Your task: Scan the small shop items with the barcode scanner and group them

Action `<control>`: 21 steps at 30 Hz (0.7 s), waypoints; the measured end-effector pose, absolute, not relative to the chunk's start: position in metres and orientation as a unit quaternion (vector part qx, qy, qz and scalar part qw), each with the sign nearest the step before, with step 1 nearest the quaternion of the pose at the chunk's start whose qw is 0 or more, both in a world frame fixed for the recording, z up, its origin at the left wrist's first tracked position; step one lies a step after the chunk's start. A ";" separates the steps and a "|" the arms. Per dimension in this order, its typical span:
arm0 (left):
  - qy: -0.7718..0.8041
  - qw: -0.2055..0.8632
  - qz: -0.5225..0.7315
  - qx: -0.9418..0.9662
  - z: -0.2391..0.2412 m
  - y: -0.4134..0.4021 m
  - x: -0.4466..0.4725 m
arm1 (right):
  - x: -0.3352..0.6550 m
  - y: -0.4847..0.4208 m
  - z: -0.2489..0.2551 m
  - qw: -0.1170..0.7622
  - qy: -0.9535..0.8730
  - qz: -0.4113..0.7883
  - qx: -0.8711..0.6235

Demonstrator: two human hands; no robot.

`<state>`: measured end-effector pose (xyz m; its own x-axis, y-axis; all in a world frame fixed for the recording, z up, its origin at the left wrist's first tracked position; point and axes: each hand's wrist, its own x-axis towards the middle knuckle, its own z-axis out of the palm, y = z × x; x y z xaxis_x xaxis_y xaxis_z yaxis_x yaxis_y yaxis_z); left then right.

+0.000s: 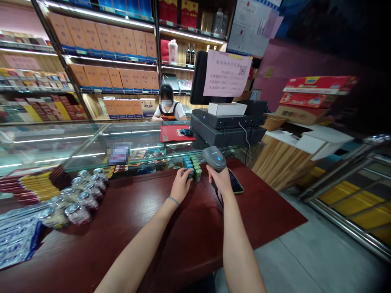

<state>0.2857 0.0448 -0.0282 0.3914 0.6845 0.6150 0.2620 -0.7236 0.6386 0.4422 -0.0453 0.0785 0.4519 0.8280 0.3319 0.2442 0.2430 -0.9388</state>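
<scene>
My right hand [220, 180] is closed around the handle of a grey barcode scanner [214, 157], whose head points at a cluster of small green and blue boxes [193, 165] at the far edge of the dark red counter [146, 228]. My left hand [181, 185] rests on the near side of those boxes, fingers curled onto one of them. A dark phone [236, 183] lies flat just right of my right hand. The scanner's cable hangs below my right wrist.
Several lidded glass jars [81, 195] and flat blue packets [18, 240] sit at the counter's left. Behind is a glass display case [91, 142], a cash register with monitor [226, 122], and a seated person [168, 109]. Shelves of boxes fill the wall. Metal rails stand right.
</scene>
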 end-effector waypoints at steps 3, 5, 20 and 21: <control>0.283 0.232 0.466 0.806 -0.021 0.042 0.283 | 0.439 -0.046 0.081 0.627 -0.476 0.227 -0.574; 0.286 0.239 0.465 0.803 -0.018 0.040 0.281 | 0.437 -0.047 0.083 0.622 -0.481 0.224 -0.576; 0.311 0.659 0.539 0.423 0.012 0.037 0.129 | 0.411 -0.037 0.068 0.543 -0.541 0.226 -0.601; 0.308 0.674 0.537 0.402 0.011 0.037 0.115 | 0.407 -0.036 0.066 0.539 -0.548 0.228 -0.598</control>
<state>0.1147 0.0371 0.0115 0.2330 0.9723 0.0175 -0.4772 0.0986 0.8733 0.4070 -0.0360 0.0663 0.2967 0.9006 0.3177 0.4097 0.1805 -0.8942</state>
